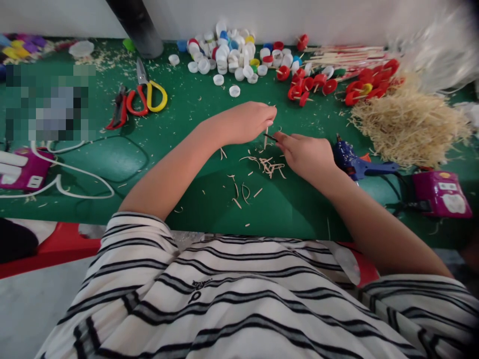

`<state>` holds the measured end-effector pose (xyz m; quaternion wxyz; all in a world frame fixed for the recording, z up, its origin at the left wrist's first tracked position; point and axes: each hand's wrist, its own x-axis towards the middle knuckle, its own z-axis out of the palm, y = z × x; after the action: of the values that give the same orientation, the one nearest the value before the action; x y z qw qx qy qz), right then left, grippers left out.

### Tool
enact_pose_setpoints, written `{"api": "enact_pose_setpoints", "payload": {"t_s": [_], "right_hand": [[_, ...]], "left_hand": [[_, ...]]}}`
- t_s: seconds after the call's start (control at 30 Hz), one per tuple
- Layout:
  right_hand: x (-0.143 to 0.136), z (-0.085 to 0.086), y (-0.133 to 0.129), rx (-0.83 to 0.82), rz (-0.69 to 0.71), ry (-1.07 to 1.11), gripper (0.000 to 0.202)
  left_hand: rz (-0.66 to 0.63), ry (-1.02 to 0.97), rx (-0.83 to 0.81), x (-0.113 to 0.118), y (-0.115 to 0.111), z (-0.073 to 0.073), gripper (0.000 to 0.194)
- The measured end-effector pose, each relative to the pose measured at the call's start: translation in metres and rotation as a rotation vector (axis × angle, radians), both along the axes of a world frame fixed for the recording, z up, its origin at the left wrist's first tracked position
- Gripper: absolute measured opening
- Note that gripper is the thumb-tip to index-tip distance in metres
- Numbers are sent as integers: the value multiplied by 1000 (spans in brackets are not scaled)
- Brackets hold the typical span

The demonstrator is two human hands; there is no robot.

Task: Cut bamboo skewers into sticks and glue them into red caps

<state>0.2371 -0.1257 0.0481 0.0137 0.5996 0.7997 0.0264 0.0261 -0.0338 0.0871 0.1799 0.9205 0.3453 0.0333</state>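
My left hand (252, 122) is closed on a thin pale wooden stick (266, 138), whose lower end points down toward the table. Close beside it on the right, my right hand (309, 155) pinches a small dark blade (270, 137). The blade's tip meets or nearly meets the stick; which of the two I cannot tell. Under both hands lies a small heap of curled wood shavings (271, 167), with more slivers (245, 192) scattered nearer to me on the green table (209, 204).
Plastic bottle caps (234, 55) pile up at the back, with red caps on sticks (307, 82) beside them. Scissors (146, 92) and red-handled pliers (119, 108) lie left. On the right are a blue glue gun (354, 159), straw-like shavings (411, 122) and a purple power box (441, 193).
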Motion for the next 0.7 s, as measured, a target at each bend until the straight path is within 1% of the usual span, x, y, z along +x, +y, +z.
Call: {"api": "enact_pose_setpoints", "payload": {"t_s": [0.23, 0.53, 0.7], "right_hand": [[1, 0, -1, -48, 4, 12, 55], [3, -4, -3, -70, 18, 0, 55], [2, -4, -6, -97, 23, -41, 55]], "left_hand": [[1, -9, 14, 1, -1, 1, 32], [-1, -24, 23, 0, -1, -1, 37], [-4, -22, 31, -1, 0, -1, 37]]}}
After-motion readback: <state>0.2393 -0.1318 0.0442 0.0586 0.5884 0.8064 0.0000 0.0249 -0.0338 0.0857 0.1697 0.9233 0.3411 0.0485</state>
